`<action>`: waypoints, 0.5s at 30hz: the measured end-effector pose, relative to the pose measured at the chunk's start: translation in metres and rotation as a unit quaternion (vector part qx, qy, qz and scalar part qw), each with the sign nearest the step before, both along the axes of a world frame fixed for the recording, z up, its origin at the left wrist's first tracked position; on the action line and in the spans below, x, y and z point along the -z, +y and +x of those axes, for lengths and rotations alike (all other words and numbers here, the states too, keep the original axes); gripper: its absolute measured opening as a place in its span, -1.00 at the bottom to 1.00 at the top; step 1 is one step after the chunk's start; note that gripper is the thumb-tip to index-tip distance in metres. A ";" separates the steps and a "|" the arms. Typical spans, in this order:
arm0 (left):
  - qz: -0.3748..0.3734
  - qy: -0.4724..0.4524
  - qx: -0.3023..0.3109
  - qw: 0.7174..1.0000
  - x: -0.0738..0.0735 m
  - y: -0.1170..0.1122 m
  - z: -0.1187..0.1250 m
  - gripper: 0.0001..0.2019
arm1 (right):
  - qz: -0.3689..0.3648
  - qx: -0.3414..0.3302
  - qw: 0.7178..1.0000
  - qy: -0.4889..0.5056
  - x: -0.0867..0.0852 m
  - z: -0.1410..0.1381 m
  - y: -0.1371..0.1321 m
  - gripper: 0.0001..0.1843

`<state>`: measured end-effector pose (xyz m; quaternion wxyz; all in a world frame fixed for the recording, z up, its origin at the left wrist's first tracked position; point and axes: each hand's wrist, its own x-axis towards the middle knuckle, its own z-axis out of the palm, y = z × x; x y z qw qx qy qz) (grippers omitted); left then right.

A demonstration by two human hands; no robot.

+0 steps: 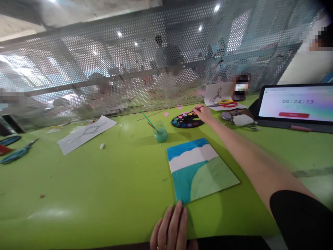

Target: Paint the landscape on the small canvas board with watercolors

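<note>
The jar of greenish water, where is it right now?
In the head view, the jar stands near the middle, on the green table, just left of the paint palette and beyond the top left corner of the painting.

Square-cornered painting [203, 170], lying flat and askew, blue strip across its top, wavy white band, teal sweep beside a pale-green mound, black palette [199, 123] beyond, wells of many colours, slim dark brush [191, 111] slanting over it
</note>
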<state>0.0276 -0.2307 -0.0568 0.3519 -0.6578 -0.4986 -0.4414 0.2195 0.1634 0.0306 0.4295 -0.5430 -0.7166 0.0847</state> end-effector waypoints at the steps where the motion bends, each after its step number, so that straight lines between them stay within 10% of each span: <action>1: -0.002 0.002 0.002 1.000 0.001 0.000 -0.001 -0.53 | 0.000 -0.002 1.000 0.012 -0.001 0.001 -0.001 -0.86; 8: -0.043 0.056 0.035 0.997 0.008 -0.008 -0.013 -0.62 | 0.018 -0.019 0.988 0.155 -0.019 0.015 -0.027 -0.73; 15: -0.049 0.042 0.039 0.997 0.010 -0.009 -0.011 -0.61 | -0.047 -0.085 0.962 0.256 -0.020 0.023 -0.110 -0.67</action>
